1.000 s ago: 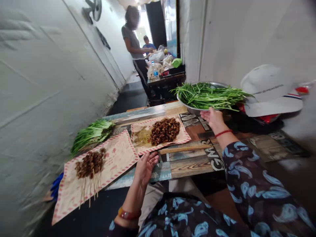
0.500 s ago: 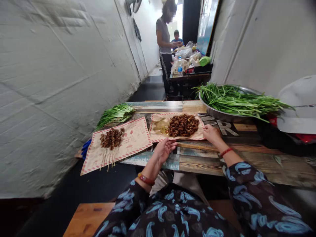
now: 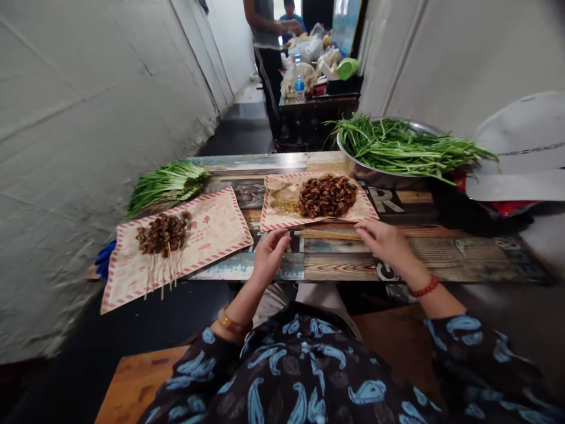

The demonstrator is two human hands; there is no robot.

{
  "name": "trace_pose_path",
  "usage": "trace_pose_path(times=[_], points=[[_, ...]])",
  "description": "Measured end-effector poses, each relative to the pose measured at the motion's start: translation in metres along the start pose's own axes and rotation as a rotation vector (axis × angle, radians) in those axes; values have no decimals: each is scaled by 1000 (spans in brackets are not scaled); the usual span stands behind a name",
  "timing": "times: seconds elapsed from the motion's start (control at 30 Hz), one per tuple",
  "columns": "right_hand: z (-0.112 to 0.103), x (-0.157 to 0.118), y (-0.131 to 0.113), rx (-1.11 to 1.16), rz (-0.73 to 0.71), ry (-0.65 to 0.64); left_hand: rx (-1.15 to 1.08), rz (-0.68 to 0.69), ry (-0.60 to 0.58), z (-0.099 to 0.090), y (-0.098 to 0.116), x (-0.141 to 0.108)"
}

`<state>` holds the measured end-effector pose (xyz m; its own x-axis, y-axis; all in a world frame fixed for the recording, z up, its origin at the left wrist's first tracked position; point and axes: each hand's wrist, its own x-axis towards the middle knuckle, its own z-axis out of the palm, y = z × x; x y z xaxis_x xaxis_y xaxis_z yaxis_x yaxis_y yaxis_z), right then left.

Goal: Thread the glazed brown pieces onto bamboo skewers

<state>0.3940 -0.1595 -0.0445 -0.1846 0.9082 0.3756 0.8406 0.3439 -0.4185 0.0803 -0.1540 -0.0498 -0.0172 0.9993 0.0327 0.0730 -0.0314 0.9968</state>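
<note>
On the table lies a sheet of printed paper [image 3: 368, 213] with a red-striped border, bearing a heap of glossy brown oval pieces [image 3: 327, 196] and an oily stain. My left hand [image 3: 270, 253] is just below its lower left edge, fingers loosely curved, thumb apart, nothing in them. At the lower right edge, my right hand [image 3: 386, 242] has its fingers stretched leftward; the fingertips meet the paper's edge, or nearly so. Thin wooden skewers [image 3: 331, 234] lie between the hands. To the left, a second paper sheet [image 3: 220, 221] carries several loaded skewers [image 3: 164, 235], sticks toward me.
A bundle of green stalks [image 3: 168, 184] lies at the table's left. A metal bowl [image 3: 375, 175] of long greens stands back right, beside a white cap [image 3: 521, 150]. Blue cloth or a glove [image 3: 105, 259] shows at the left edge. Two people work at a farther table.
My right hand has moved from the paper's right side to its lower edge. My left hand has come slightly away from the paper. The view has tilted down and turned right.
</note>
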Motion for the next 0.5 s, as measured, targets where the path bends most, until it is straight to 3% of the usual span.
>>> trace_pose_path(times=[0.13, 0.27, 0.33, 0.4, 0.5], points=[[29, -5, -38, -126, -189, -90, 417, 339, -51, 9, -1, -2], [38, -6, -36, -131, -259, -125, 737, 601, -50, 5, 13, 9], [32, -12, -18, -114, -289, -112, 779, 602, 0, -7, 19, 14], [24, -20, 6, -138, -283, -77, 686, 548, 65, -25, 22, 12], [20, -31, 37, -188, -224, 12, 325, 291, 173, -55, 17, -8]])
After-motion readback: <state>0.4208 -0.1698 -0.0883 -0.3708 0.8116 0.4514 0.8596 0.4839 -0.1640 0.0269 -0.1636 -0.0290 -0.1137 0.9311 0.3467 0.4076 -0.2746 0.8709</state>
